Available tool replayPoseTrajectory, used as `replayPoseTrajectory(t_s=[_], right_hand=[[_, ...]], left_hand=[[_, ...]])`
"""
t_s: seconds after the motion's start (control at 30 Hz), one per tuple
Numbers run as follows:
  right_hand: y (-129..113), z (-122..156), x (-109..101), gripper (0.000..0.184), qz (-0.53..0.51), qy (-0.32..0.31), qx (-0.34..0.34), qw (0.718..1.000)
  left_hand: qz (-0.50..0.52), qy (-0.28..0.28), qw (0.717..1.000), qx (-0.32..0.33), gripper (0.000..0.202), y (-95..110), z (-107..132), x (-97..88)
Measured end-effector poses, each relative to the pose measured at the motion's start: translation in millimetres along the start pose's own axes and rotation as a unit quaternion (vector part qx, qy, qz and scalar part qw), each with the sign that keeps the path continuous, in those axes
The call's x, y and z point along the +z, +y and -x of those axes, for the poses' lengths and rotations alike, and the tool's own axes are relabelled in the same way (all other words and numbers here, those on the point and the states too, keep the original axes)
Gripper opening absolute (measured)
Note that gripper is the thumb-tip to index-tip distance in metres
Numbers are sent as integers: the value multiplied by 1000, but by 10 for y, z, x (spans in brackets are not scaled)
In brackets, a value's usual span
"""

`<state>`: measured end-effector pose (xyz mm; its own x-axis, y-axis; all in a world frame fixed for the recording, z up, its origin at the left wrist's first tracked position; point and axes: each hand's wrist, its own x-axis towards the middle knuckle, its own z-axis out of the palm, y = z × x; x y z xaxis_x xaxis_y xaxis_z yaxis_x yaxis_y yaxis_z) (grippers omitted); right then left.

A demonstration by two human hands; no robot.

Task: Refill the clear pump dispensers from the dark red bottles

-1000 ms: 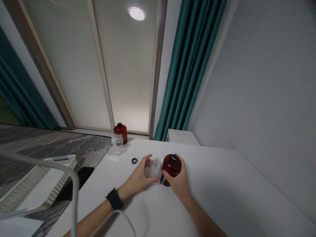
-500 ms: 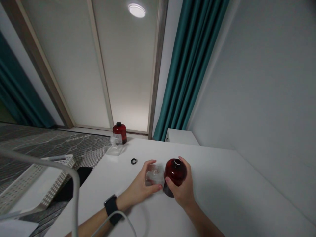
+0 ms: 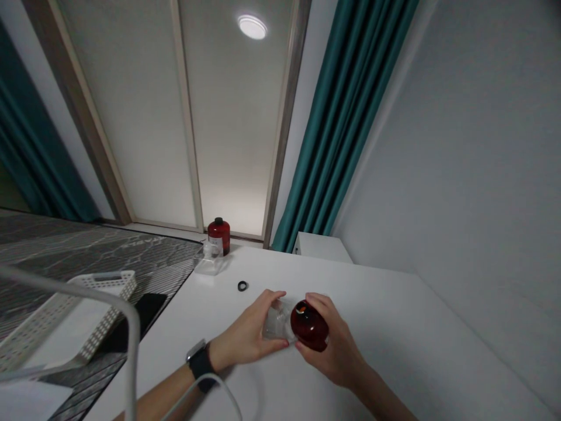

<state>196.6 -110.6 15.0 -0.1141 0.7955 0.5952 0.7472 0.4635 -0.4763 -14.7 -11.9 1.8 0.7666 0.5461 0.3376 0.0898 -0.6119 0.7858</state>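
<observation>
Head view. Clock bearings from the hands, 12 = far edge of the white table [image 3: 394, 327].

Left hand [image 3: 248, 330]: fingers curled, thumb on the near side, wrapped around a clear block [image 3: 277, 323]. Chunky, squarish, transparent; glass or acrylic, cannot tell. Right hand [image 3: 333, 345]: fingers pressed together around a dark red bottle [image 3: 309, 325], glossy, round-shouldered, lying tilted with its top end at about 10 o'clock. Block and bottle touch, mid-table, between the hands. Table contact underneath: cannot tell.

Black band watch [image 3: 200, 362] on left wrist, white cable [image 3: 205, 383] running past it.

11 o'clock: small black ring [image 3: 242, 286] flat on the table. Further out, near the far edge: clear square-based piece [image 3: 209, 261] just in front of an upright red bottle [image 3: 218, 235] with black cap.

9 o'clock, off the table: white perforated plastic basket [image 3: 100, 286] on a grey patterned rug [image 3: 87, 245]. 1 o'clock: teal curtain [image 3: 346, 128], white cabinet [image 3: 319, 247].
</observation>
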Motion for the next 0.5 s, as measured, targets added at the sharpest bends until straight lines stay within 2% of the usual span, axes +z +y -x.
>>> replayPoseTrajectory(t_s=[0.13, 0.27, 0.5], right_hand=[[-9, 68, -153, 81, 31, -50, 13, 998], [19, 109, -271, 80, 66, -100, 20, 993], [-9, 114, -324, 80, 108, -169, 10, 980]], left_hand=[[-20, -24, 999, 6, 75, 50, 3, 20], [-27, -19, 999, 13, 73, 67, -5, -6], [-63, -48, 996, 44, 67, 69, -22, -17]])
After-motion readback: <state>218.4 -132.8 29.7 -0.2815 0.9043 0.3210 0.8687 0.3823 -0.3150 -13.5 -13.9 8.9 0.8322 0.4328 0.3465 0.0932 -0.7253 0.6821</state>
